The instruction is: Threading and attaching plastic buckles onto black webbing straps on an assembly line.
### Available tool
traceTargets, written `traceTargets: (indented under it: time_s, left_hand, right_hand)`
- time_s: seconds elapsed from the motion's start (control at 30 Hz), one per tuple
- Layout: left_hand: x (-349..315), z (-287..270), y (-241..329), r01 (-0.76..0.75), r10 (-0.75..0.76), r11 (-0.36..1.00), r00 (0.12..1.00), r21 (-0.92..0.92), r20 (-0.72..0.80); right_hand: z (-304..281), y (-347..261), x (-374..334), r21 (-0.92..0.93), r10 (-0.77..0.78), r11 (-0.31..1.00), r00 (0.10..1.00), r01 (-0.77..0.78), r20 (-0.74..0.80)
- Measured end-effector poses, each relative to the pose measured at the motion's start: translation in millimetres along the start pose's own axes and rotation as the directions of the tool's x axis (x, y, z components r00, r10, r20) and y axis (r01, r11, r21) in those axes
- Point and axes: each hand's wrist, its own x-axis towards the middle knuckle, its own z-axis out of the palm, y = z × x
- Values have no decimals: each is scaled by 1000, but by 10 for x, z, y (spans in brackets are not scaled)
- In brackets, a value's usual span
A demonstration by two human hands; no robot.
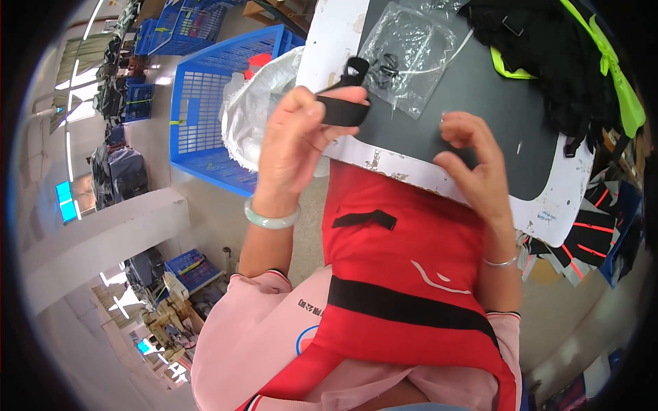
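A black webbing strap (343, 111) is pinched between the thumb and fingers of my left hand (295, 130), held up over the near left edge of the table. It bends into a loop, and one end rises toward a plastic bag. My right hand (480, 154) hovers over the table's near edge with curled fingers and the thumb apart; I see nothing held in it. Beyond both hands lies the clear plastic bag (421, 58) with small black pieces in or on it. At the far right of the table rests a black strapped item (541, 68) with bright yellow-green trim.
The table (473, 75) has a dark grey top and a worn white border. Left of it stands a blue plastic crate (199, 113) with a white sack (250, 120) beside it. Black and grey pieces with red stripes (589, 236) hang or lie below the table's right edge.
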Motion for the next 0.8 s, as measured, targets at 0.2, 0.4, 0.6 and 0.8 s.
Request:
traceTargets:
  time_s: [0.2,0.4,0.6,0.8]
  left_hand:
    - [-43,166,-92,61,-63,995,998,-76,-17]
    - [-72,-65,221,-86,130,864,990,-496,55]
    - [-88,-288,549,-177,196,819,980,-546,-24]
    - [-141,-288,915,-338,365,762,929,-552,-64]
  right_hand:
    - [199,-278,170,-307,-286,901,952,307,114]
    - [64,-63,65,-279,-213,917,942,284,259]
    - [41,-124,12,28,285,952,913,-306,292]
    - [256,-80,46,260,10,952,867,-160,499]
